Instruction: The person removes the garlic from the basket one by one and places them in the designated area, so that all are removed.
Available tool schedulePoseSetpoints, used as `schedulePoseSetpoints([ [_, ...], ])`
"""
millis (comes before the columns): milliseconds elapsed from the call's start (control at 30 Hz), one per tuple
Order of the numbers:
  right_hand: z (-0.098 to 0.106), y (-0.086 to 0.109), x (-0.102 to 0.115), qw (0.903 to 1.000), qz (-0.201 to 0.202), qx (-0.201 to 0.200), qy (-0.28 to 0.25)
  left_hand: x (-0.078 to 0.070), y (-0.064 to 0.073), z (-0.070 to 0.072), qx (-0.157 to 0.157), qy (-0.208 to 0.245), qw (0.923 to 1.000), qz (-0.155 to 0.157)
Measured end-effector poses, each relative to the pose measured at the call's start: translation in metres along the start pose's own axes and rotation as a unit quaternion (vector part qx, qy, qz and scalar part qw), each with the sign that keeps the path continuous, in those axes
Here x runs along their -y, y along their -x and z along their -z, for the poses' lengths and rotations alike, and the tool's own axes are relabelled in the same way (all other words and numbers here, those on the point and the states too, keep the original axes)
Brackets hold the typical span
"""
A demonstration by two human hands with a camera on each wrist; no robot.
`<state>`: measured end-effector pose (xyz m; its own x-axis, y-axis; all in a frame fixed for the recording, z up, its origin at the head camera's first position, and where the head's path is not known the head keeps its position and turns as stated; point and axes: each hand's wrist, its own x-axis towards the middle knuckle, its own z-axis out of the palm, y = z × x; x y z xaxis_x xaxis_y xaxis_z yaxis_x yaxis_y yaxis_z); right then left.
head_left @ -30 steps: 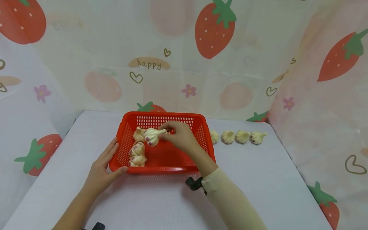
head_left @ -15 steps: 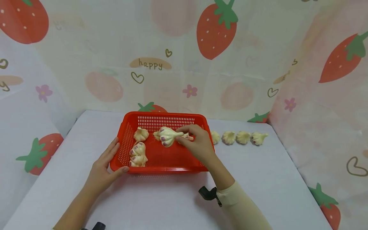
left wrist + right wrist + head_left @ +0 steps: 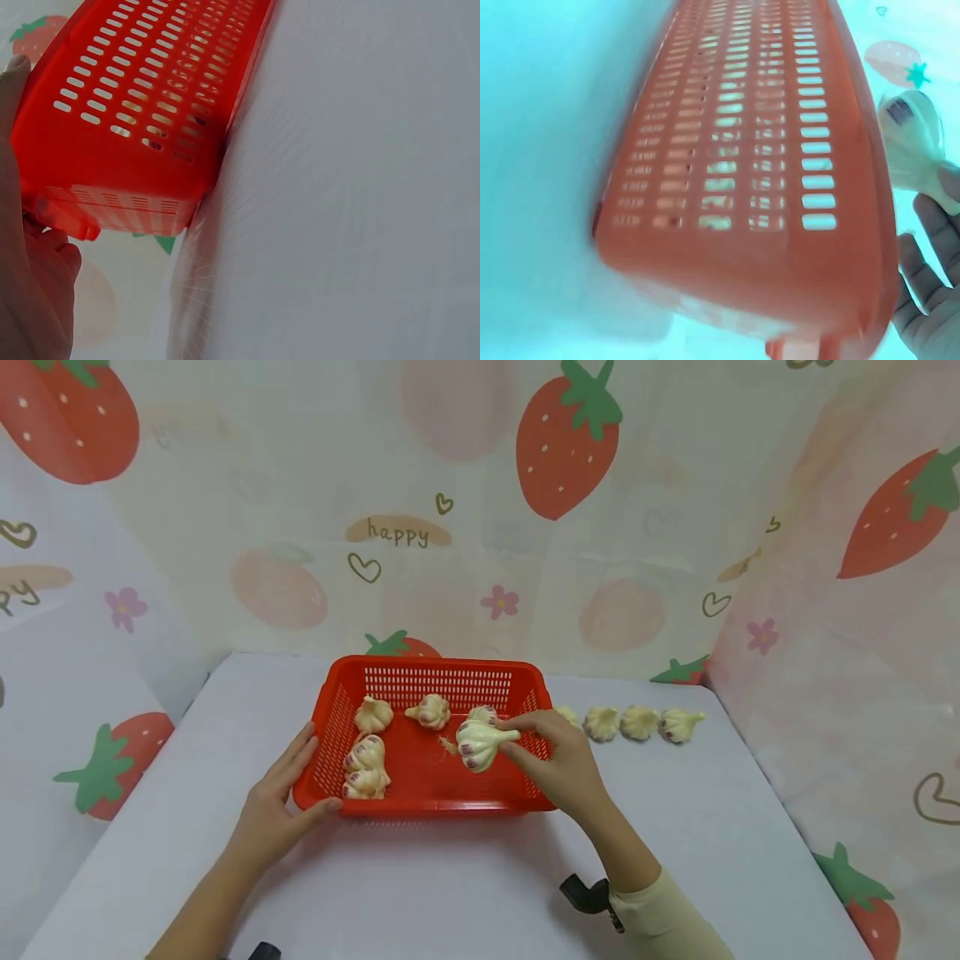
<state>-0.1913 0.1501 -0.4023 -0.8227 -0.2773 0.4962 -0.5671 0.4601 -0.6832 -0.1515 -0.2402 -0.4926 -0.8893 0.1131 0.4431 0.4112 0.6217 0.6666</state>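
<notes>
The fingers of the right hand pinch the stem of a pale garlic bulb, held above the right half of a red plastic basket. Just behind it, a second bulb is partly covered by the held one. The right wrist view is blurred and tinted, its edge cutting off the hand. Left of those fingers, the left hand grips the basket's front left corner, thumb on the front rim, fingers along the left side; the left wrist view crops much of this hand.

Basket floor shows between the pinching fingers and the left wall. Just inside the left fingers sit two touching bulbs, with another bulb behind them and a lone bulb near the back wall. White surface stretches in front of the basket. Right of the pinching fingers runs a row of four bulbs, the nearest partly hidden; farther off come the surface's edge and strawberry-print cloth.
</notes>
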Motion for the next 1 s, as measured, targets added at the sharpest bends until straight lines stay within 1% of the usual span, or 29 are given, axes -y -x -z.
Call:
schedulePoseSetpoints([
  [167,0.014,0.006,-0.004,0.9997,-0.012,-0.014,-0.013,-0.001,-0.002,0.004,-0.010,-0.004,0.9999,-0.011],
  [333,0.023,0.008,-0.005,0.9992,-0.027,-0.026,-0.013,0.000,-0.003,0.004,-0.010,-0.006,0.9998,-0.015],
  [433,0.027,0.010,-0.002,0.9987,-0.038,-0.032,-0.007,0.001,-0.002,0.003,-0.011,-0.004,0.9998,-0.019],
  [533,0.030,0.011,0.008,0.9984,-0.044,-0.035,-0.005,0.003,-0.001,0.001,-0.010,-0.004,0.9998,-0.018],
  [633,0.033,0.012,0.018,0.9987,-0.042,-0.030,-0.007,0.004,0.000,0.000,-0.011,-0.007,0.9998,-0.017],
  [700,0.036,0.012,0.022,0.9992,-0.029,-0.028,-0.004,0.004,0.000,0.000,-0.010,-0.008,0.9998,-0.014],
  [800,0.042,0.013,0.022,0.9994,-0.019,-0.030,-0.002,0.002,0.000,-0.001,-0.007,-0.008,0.9999,-0.011],
  [1000,0.056,0.012,0.017,0.9984,-0.012,-0.054,0.008,-0.001,-0.001,-0.001,-0.007,-0.002,0.9999,-0.010],
])
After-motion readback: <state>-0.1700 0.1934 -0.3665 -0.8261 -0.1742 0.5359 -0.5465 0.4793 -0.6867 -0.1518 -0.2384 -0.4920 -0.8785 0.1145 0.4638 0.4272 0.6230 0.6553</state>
